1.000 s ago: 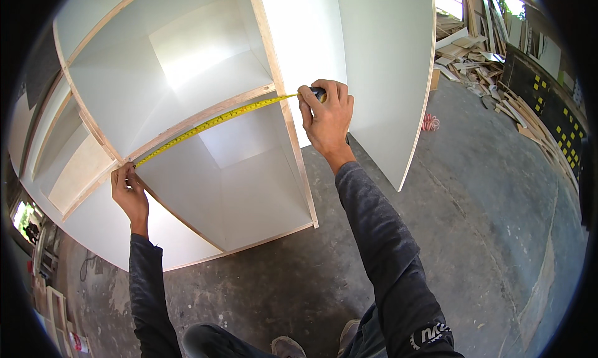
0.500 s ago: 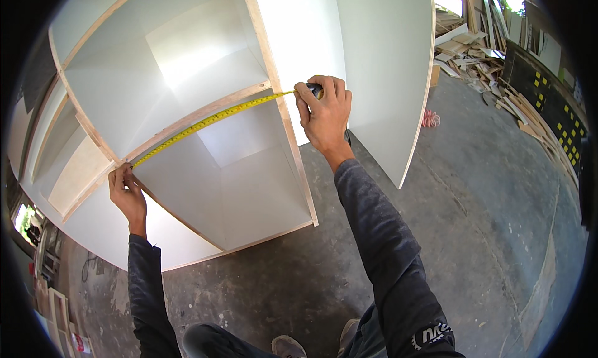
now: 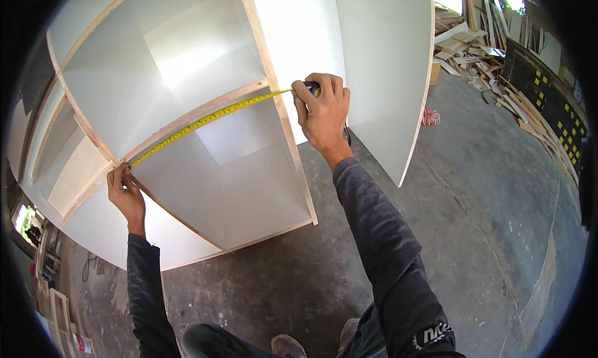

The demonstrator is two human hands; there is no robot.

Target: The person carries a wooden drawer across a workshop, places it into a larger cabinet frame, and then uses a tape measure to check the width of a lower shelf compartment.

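Observation:
A yellow tape measure (image 3: 205, 119) is stretched across the front of a white cabinet (image 3: 268, 190) with bare wooden edges, just below a horizontal rail (image 3: 199, 112). My right hand (image 3: 325, 115) grips the dark tape case (image 3: 313, 89), just beyond the right upright (image 3: 288, 130). At the left upright, my left hand (image 3: 126, 193) pinches the tape's free end against the wooden edge; the fingers hide its tip. Between the two hands the blade runs taut, rising toward the right.
A tall white panel (image 3: 386, 77) stands to the right of the cabinet. Wood scraps (image 3: 464, 49) are heaped at the far right, near a black board (image 3: 548, 102) with yellow squares. A pink coil (image 3: 430, 117) lies on the grey concrete floor (image 3: 461, 233).
Almost nothing differs. Both hands and the cabinet appear shifted very slightly left in the picture, with the tape still stretched between the hands.

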